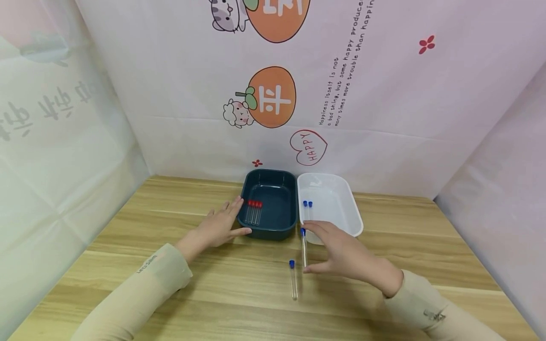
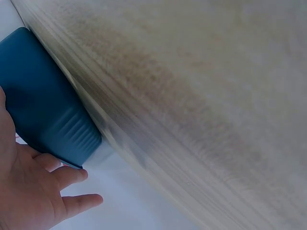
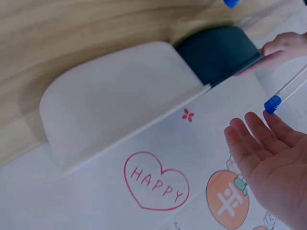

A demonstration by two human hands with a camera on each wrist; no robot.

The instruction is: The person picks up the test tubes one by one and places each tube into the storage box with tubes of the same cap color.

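My right hand (image 1: 341, 248) holds a clear tube with a blue cap (image 1: 304, 248) lengthwise between thumb and fingertips, by the front of the white tray (image 1: 356, 213). In the right wrist view the blue cap (image 3: 273, 104) sits at a fingertip while the other fingers extend loosely. Another blue-capped tube (image 1: 293, 282) lies on the table just in front. Two more blue-capped tubes (image 1: 310, 205) are inside the white tray. With fingers spread, my left hand (image 1: 217, 225) touches the left side and front corner of the dark teal tray (image 1: 275, 234), where several red-capped tubes (image 1: 255, 214) lie.
Both trays stand side by side toward the back of the wood-grain table (image 1: 239, 293). Behind them rises a printed white cloth (image 1: 192, 147), with a red heart drawing (image 1: 309, 148) low on it. Pale cloth walls flank the table.
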